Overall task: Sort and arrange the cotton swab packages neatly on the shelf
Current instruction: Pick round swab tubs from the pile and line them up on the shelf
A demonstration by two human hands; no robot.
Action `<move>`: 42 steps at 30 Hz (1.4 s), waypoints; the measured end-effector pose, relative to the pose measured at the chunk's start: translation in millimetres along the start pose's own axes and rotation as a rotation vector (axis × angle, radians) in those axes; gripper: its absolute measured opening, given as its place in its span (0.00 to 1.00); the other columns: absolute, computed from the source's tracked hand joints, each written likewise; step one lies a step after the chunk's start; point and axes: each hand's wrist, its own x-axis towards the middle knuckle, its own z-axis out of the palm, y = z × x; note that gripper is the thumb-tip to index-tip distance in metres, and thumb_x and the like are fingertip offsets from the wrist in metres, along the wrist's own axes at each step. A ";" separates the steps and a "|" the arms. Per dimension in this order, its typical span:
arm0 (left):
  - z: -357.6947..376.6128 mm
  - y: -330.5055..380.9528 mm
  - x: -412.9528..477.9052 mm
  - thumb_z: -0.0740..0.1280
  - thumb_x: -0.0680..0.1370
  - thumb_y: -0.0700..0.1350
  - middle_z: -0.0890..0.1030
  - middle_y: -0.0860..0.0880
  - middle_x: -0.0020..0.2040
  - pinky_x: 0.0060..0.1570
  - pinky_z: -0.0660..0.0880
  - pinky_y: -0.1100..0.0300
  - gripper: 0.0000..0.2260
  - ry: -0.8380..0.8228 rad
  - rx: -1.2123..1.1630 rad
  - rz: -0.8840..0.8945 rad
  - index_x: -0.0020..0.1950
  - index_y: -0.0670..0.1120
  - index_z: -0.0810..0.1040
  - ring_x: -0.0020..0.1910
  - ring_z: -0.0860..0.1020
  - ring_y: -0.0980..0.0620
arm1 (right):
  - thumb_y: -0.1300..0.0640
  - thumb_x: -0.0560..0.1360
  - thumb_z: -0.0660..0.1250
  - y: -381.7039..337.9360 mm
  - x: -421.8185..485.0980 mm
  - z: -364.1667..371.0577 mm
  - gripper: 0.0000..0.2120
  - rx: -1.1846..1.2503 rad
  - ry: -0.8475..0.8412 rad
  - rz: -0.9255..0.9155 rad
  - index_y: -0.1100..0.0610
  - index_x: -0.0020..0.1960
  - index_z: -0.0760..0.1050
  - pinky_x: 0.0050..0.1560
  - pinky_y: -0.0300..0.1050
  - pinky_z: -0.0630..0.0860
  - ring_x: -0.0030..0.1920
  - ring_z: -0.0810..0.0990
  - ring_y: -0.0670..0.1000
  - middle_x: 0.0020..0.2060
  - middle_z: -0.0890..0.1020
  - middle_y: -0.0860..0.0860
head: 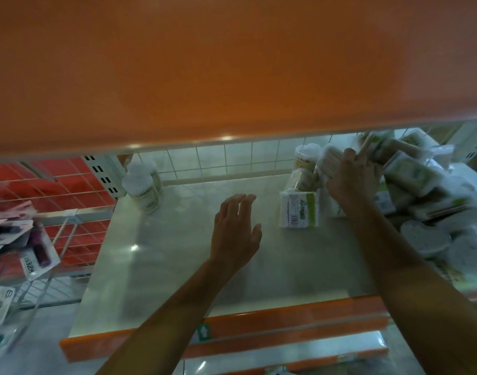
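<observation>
**On the pale shelf, one pack in the grasp**

On the shelf [177,253] before us the surface is smooth, glossy and pale grey-green, and it mirrors the lights. An orange strip [272,324] edges its front and bears a small green sticker [204,331] with a white arrow.

Our right hand [351,177] grasps a clear pack [330,165] of wooden-stemmed swabs, fingers curled round it. It holds the pack up at the back right, just beside the heap [421,185] of soft, crinkled plastic packages slumped at the right end. Our left hand [236,231] is released, fingers loosely spread and palm down over the middle of the shelf, holding nothing.

Between the hands a rectangular pack [299,209] stands on the shelf. Its label is white and green with a barcode, and the print is too blurred to read. Behind it stands a cylindrical tub [306,155]. In the back left corner two round tubs [144,188] touch, with white tips showing through their clear walls. Heart-shaped boxes [427,234] lie at the near side of the heap.

Square white tiles [218,158] line the wall behind. An orange upper shelf [232,63] fills the view overhead. To the left a wire rack [66,231] holds carded goods [34,255], whose lettering we cannot make out.
</observation>
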 end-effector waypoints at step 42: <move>-52.6 -11.5 5.6 0.58 0.77 0.57 0.74 0.51 0.61 0.51 0.76 0.64 0.21 0.239 -0.494 -0.123 0.67 0.49 0.70 0.55 0.76 0.57 | 0.71 0.64 0.68 -95.2 -104.4 21.3 0.31 1.614 -0.657 -0.008 0.56 0.65 0.68 0.45 0.42 0.77 0.52 0.78 0.51 0.54 0.77 0.55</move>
